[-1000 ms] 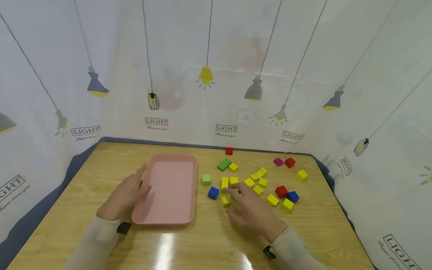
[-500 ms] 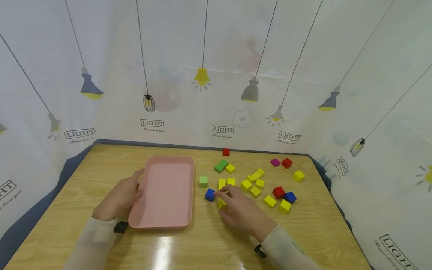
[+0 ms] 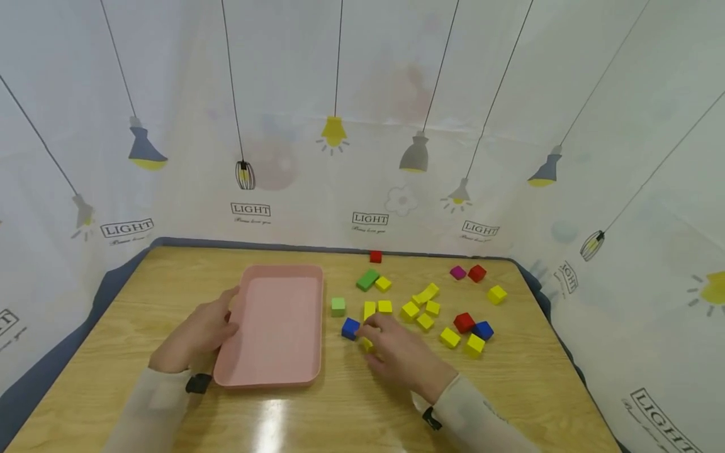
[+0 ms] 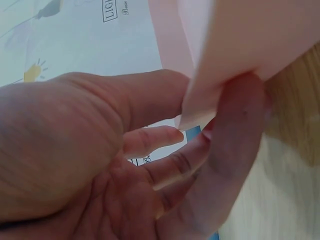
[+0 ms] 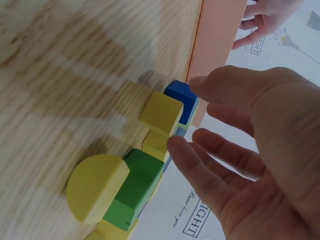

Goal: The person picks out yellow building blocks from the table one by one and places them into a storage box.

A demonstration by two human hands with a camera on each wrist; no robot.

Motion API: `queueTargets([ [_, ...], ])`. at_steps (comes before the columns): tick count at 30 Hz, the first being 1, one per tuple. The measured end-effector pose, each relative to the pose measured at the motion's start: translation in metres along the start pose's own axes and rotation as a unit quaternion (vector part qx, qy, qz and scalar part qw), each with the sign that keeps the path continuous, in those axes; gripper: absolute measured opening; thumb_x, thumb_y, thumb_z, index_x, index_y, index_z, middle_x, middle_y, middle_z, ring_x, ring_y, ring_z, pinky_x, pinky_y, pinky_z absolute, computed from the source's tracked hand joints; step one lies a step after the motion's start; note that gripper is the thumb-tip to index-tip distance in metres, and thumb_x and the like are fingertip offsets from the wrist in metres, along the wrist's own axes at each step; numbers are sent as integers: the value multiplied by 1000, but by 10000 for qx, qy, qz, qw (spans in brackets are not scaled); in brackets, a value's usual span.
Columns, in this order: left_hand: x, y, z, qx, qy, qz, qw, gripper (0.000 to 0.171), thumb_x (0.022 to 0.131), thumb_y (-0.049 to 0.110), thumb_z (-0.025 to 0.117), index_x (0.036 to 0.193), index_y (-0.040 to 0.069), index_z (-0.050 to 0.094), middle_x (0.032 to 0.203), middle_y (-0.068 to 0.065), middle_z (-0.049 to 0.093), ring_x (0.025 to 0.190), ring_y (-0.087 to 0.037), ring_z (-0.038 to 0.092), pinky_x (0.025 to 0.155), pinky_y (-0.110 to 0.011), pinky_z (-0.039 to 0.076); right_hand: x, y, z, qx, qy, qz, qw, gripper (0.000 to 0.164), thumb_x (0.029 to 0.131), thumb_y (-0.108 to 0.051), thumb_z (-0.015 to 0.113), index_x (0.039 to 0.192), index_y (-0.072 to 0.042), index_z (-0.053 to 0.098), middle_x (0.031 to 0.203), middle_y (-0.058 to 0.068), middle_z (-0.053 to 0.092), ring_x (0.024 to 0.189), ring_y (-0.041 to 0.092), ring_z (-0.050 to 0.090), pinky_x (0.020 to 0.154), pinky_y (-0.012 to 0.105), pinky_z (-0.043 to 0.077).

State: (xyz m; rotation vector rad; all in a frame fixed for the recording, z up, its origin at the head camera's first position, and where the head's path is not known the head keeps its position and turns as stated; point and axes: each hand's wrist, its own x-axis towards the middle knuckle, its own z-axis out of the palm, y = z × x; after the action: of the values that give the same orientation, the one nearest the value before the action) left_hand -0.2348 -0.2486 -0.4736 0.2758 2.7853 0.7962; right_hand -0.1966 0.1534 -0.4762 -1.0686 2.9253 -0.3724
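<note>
My left hand (image 3: 198, 333) holds the left wall of a pink tray (image 3: 314, 321). In the left wrist view the thumb lies on one side of the tray's wall and a finger presses the other. My right hand (image 3: 399, 355) hovers over the wooden blocks with its fingers apart and nothing between them. Its fingertips are close to a yellow cube (image 5: 161, 111) and a blue cube (image 5: 181, 97), which stand side by side. Below them in the right wrist view lie a green block (image 5: 135, 185) and a yellow half-round block (image 5: 95, 187), both hidden under the hand in the head view.
Several yellow blocks (image 3: 410, 311) lie to the right of the tray. A light green cube (image 3: 338, 307) stands beside it, with a darker green block (image 3: 368, 279) farther back. Red (image 3: 464, 323), blue (image 3: 483, 330) and magenta (image 3: 458, 272) blocks are scattered right. A printed curtain (image 3: 306, 207) borders the wooden table (image 3: 317, 418).
My right hand has shifted left, coming closer to the yellow and blue cubes, and its fingers now overlap them more. The left hand stays on the tray. The head view has drifted slightly.
</note>
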Motion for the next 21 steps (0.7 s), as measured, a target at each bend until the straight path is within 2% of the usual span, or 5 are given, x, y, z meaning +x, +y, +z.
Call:
queueTargets([
  [8,0,-1,1,-191,-112,-94,9997,81,92,8,63,158,-1,17,110,-23,62,83,-24,61,70,-38,52,3,-1,2,-147,-242,17,9996,31,91,-19,77,121,-21,67,120,0,58,106,14,57,89,32,53],
  [14,0,-3,0,-267,-149,-101,9995,83,91,8,65,158,-1,17,108,-21,63,80,-22,61,65,-37,52,5,-1,6,-237,-272,41,9993,32,90,-14,77,120,-21,68,117,-1,58,107,16,56,90,33,53],
  [21,0,-1,-2,-172,-159,-118,9997,82,93,11,66,158,-1,18,110,-23,64,83,-23,62,69,-40,53,11,3,12,-346,-268,57,9990,30,89,-8,76,115,-20,70,113,-1,61,102,16,58,88,32,53],
])
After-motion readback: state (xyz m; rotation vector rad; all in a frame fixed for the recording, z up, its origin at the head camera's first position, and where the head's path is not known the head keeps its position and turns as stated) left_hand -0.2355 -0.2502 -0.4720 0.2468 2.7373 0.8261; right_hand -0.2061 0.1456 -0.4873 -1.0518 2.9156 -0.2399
